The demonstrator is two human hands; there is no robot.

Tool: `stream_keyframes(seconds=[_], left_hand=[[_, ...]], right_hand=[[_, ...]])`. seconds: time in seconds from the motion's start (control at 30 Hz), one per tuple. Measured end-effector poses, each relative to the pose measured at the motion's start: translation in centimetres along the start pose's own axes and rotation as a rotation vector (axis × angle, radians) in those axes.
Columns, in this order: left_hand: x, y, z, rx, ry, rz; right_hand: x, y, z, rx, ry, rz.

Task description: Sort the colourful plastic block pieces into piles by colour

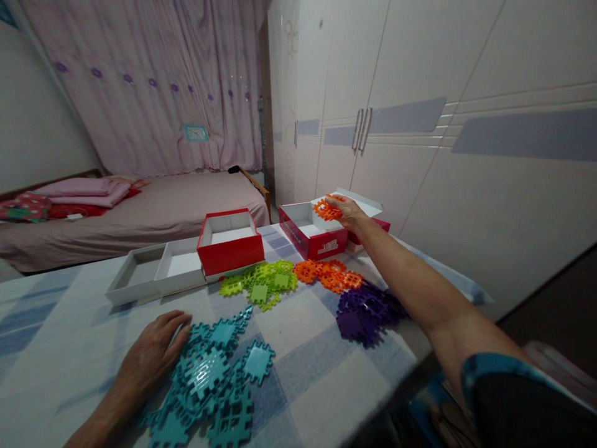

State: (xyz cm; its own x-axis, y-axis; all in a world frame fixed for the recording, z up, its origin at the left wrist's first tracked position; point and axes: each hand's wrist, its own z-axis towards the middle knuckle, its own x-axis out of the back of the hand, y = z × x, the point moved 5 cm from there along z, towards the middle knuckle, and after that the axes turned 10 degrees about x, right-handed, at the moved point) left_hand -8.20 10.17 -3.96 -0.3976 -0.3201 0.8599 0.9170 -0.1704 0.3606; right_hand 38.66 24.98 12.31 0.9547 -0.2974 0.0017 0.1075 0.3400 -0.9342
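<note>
Orange piece pinched between thumb and fingers of my right grip, at the end of an outstretched arm, beside the dark red box at the far side of the tabletop. From my fingers the piece juts leftward, its longer visible side running roughly crosswise, and in my view it overlaps the box's open mouth; whether it hangs above the rim or dips below it, I cannot tell. My right grip is by far the nearer to that box. My left grip lies palm down, fingers loosely bent and nothing seen in them, at the edge of the teal pile; contact there is unclear.

Hidden from me: the fingertips behind the orange piece, whether it is one piece or several stacked, and much of the box's floor. My forearm covers part of the purple pile, right of the orange pile.
</note>
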Motion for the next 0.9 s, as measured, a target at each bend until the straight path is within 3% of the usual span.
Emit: stream_keyframes(seconds=[0.1,0.17,0.23,0.3,0.4,0.5,0.7,0.9], left_hand=[[-0.1,0.0,0.0,-0.004,-0.01,0.015],[-0.2,0.0,0.0,-0.004,-0.007,0.019],[-0.2,0.0,0.0,-0.005,-0.007,0.015],[-0.3,0.0,-0.1,-0.003,-0.011,0.004],[-0.4,0.1,-0.1,0.003,-0.026,-0.015],[-0.3,0.2,-0.2,0.008,-0.034,-0.022],[-0.2,0.2,-0.2,-0.002,-0.009,-0.009],[-0.2,0.3,-0.1,-0.003,0.008,-0.002]], right_hand=[[0.0,-0.1,0.3,0.073,0.045,-0.251],[1.1,-0.3,-0.8,0.173,0.097,-0.529],[2.4,0.0,-2.6,0.229,0.061,-0.762],[3.5,1.3,-4.8,0.207,-0.145,-0.941],[5.0,4.5,-8.2,0.067,-0.577,-1.118],[6.4,6.8,-10.1,-0.054,-0.716,-1.154],[6.4,8.2,-10.5,-0.095,-0.71,-0.988],[6.5,7.9,-9.7,-0.061,-0.661,-0.8]])
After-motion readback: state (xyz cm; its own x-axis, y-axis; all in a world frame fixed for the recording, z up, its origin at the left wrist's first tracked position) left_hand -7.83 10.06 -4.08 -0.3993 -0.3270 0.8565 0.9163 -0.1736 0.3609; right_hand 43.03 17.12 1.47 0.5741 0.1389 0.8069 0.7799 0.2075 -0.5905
